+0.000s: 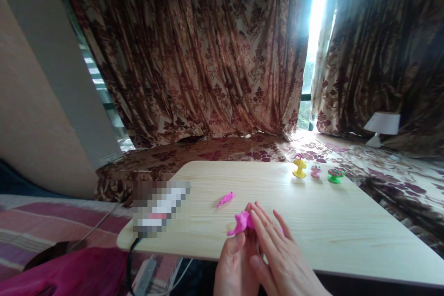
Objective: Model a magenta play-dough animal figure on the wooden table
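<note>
A lump of bright pink modelling clay (pixel 243 223) is between my two hands, above the front edge of the table. My left hand (pixel 234 259) cups it from below, its thumb up beside the clay. Over the top lies my right hand (pixel 277 245), its fingers long and nearly flat, pressing the clay against the left hand. A bit of pink also shows past the right fingers; the middle of the lump is hidden. Just beyond the hands, a smaller tapered piece of pink clay (pixel 226 199) rests on the pale wooden table (pixel 322 222).
At the far right of the table stand a yellow clay figure (pixel 299 167), a small pink one (pixel 315 171) and a green one with pink dots (pixel 336 175). A blurred-out device (pixel 163 208) with a black cable lies at left. Behind are curtains (pixel 222 64) and a white lamp (pixel 382 124).
</note>
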Demonstrator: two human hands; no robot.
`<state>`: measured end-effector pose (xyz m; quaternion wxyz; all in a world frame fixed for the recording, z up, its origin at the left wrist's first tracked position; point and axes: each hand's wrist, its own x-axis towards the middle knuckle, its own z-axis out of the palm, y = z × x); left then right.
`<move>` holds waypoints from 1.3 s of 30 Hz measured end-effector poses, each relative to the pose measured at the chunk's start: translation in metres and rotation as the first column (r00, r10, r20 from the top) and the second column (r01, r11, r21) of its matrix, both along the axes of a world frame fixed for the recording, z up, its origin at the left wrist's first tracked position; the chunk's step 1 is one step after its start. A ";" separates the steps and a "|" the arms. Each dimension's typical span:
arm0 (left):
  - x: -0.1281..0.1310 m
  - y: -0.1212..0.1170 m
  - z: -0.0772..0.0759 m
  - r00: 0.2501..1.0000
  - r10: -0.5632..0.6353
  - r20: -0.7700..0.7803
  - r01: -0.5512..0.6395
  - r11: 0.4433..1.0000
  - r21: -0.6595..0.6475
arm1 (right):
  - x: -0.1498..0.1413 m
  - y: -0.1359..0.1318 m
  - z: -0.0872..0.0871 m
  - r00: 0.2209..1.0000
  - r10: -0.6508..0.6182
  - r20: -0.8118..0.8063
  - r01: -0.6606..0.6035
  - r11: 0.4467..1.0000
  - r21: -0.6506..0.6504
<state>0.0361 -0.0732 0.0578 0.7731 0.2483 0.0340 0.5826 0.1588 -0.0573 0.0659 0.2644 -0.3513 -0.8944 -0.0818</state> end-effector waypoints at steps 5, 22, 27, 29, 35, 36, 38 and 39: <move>0.000 -0.002 -0.004 0.999 -0.051 -0.013 0.051 0.999 -0.005 | 0.003 0.005 0.001 0.989 -0.143 -0.043 0.141 0.988 -0.057; 0.011 -0.001 0.004 0.947 0.178 -0.269 -0.240 0.946 -0.220 | 0.015 -0.001 -0.002 0.947 -0.051 -0.317 -0.037 0.963 -0.265; 0.013 0.000 0.003 0.882 0.252 -0.397 -0.346 0.920 -0.183 | 0.015 -0.002 -0.009 0.772 -0.065 -0.632 -0.149 0.949 -0.279; 0.013 -0.001 0.003 0.824 0.313 -0.473 -0.412 0.903 -0.121 | 0.015 -0.002 -0.005 0.706 -0.050 -0.707 -0.215 0.935 -0.281; 0.002 -0.009 0.011 0.127 0.768 -0.628 -0.712 0.511 0.481 | 0.020 -0.006 0.005 0.668 -0.103 -0.737 -0.256 0.898 -0.358; 0.000 -0.010 0.013 0.027 0.810 -0.586 -0.691 0.439 0.575 | 0.020 -0.007 0.006 0.671 -0.113 -0.733 -0.260 0.890 -0.375; -0.003 -0.011 0.018 -0.091 0.859 -0.503 -0.622 0.345 0.702 | 0.019 -0.009 0.009 0.674 -0.122 -0.728 -0.261 0.884 -0.389; -0.005 -0.010 0.020 -0.121 0.875 -0.469 -0.590 0.317 0.742 | 0.019 -0.009 0.010 0.676 -0.120 -0.727 -0.260 0.885 -0.387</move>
